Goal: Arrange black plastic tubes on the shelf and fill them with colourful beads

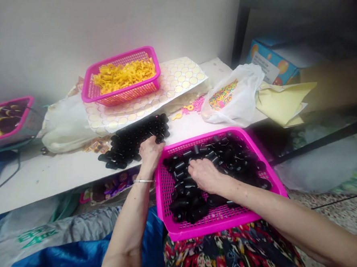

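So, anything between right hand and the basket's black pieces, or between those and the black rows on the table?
Right hand: nothing visible, it's down among the black pieces. Toward the black rows: the pink basket's raised rim, and the left hand at their right side.

light: diffuse, bright on tabletop (57, 176) | upper right: dim, shadowy | edges: blurred, wide-angle stretch | fine detail: smeared

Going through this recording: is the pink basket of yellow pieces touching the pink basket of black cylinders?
Apart. The head view shows the circle-printed sheet and bare white tabletop between the yellow-piece basket and the black-cylinder basket.
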The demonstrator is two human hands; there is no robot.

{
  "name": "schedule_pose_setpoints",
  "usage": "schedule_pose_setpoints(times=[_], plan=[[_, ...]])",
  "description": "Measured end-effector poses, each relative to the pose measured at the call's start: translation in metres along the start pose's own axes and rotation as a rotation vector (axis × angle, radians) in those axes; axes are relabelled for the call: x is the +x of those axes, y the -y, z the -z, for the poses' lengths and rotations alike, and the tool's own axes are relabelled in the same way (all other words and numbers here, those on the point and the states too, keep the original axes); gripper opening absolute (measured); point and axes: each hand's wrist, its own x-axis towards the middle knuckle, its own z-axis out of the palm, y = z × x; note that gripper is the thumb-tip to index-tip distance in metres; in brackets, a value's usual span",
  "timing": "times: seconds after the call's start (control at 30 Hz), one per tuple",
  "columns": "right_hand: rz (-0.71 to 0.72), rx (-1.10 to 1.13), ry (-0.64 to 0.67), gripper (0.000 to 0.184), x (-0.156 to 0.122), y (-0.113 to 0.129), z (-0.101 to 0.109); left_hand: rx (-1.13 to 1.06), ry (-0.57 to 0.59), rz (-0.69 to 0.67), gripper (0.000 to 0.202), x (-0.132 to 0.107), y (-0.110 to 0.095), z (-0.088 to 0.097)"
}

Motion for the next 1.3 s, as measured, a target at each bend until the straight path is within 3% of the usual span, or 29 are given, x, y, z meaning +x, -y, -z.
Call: schedule_pose_setpoints(times=[0.13, 0.2, 0.3, 0.4, 0.47, 0.57, 0.7, 0.83, 0.93, 1.1, 1.2, 1.3], plan=[[-0.011, -0.006, 0.043, 0.020, 0.004, 0.005, 0.003, -0.085, -0.174, -0.038, 0.039, -0.010, 0.004, 0.006], [-0.027, 0.025, 0.076, 0.018, 0.003, 0.002, 0.009, -0.191, -0.194, -0.088, 0.038, -0.023, 0.006, 0.012], [-0.025, 0.038, 0.103, 0.018, -0.005, -0.005, 0.015, -0.217, 0.075, -0.385, 0.022, -0.052, 0.004, 0.020], [-0.042, 0.047, 0.115, 0.025, -0.017, -0.015, 0.015, 0.013, 0.364, -0.731, 0.021, -0.086, -0.005, 0.018], [-0.070, 0.086, 0.115, 0.028, -0.025, -0.021, 0.013, 0.154, 0.434, -0.819, 0.027, -0.103, -0.012, 0.010], [-0.098, 0.196, 0.123, 0.029, -0.035, -0.031, 0.011, 0.243, 0.453, -0.828, 0.026, -0.112, -0.017, -0.001], [-0.135, 0.436, 0.045, 0.026, -0.046, -0.040, 0.006, 0.079, 0.388, -0.725, 0.015, -0.108, -0.014, -0.001], [-0.169, 0.693, -0.194, 0.030, -0.055, -0.032, 0.008, -0.647, 0.407, -0.511, 0.014, -0.113, -0.016, 0.012], [-0.152, 0.967, -0.266, 0.035, -0.059, -0.018, 0.016, -1.090, 0.477, -0.354, 0.016, -0.127, -0.023, 0.019], [-0.162, 1.241, -0.314, 0.021, -0.065, -0.001, 0.016, -1.329, 0.577, -0.151, 0.016, -0.143, -0.038, 0.018], [-0.263, 1.379, -0.411, 0.024, -0.068, -0.001, 0.006, -1.516, 0.616, 0.090, 0.019, -0.142, -0.044, 0.019], [-0.367, 1.450, -0.497, 0.025, -0.072, 0.000, 0.000, -1.775, 0.754, 0.325, 0.023, -0.137, -0.047, 0.022]])
